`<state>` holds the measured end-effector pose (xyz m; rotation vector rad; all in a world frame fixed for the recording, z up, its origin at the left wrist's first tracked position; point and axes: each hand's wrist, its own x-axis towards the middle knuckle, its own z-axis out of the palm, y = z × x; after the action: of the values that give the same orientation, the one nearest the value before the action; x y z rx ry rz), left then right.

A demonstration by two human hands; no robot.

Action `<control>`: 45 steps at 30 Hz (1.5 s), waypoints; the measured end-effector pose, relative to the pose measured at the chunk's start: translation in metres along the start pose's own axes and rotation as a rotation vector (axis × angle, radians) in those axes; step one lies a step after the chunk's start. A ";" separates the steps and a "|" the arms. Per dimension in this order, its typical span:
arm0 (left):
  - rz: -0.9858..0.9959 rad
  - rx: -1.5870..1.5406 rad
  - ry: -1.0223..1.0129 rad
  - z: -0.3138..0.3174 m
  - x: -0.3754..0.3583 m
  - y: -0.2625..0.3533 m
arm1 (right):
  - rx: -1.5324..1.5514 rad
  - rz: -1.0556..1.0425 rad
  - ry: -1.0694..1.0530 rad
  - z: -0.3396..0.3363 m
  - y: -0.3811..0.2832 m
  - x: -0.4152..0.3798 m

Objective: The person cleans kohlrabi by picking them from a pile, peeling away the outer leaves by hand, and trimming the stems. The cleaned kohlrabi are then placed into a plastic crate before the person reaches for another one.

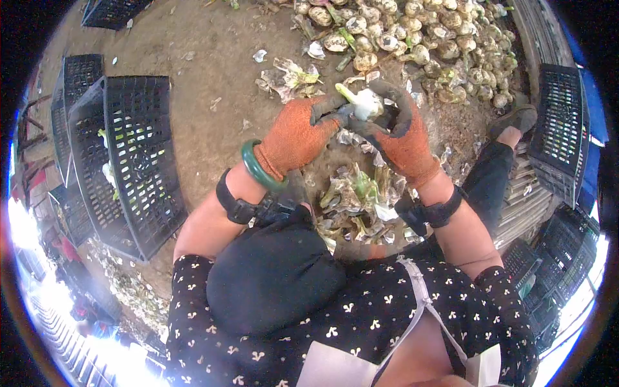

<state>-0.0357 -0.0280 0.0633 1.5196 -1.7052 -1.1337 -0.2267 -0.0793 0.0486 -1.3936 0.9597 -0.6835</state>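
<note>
Both of my hands wear orange gloves with dark, dirty fingers, and they meet in front of me over the ground. Between them is a whitish garlic bulb (369, 106) with a short green stem that points up and left. My right hand (406, 135) curls around the bulb from the right. From the left, my left hand (300, 132) pinches at its lower side, with the fingertips partly hidden. Beneath the hands lies a pile of peeled skins and leaf scraps (364, 193).
A large heap of unpeeled, soil-marked bulbs (445, 39) lies ahead to the right. Black plastic crates (138, 155) stand on the left, one with white and green pieces inside. Another black crate (560, 122) is on the right. Loose skins (290, 77) litter the dirt floor.
</note>
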 end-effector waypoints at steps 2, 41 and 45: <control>-0.097 -0.215 0.025 0.003 0.002 0.000 | -0.250 -0.109 0.032 -0.001 -0.006 0.000; -0.333 -0.395 0.038 0.001 0.002 -0.010 | -0.291 -0.112 -0.134 0.002 0.036 -0.003; -0.648 -0.329 0.195 -0.015 0.007 -0.035 | 1.182 0.603 -0.484 -0.012 0.040 0.006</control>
<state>-0.0072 -0.0380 0.0387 1.9387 -0.8500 -1.4319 -0.2398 -0.0864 0.0095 -0.1578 0.3779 -0.2986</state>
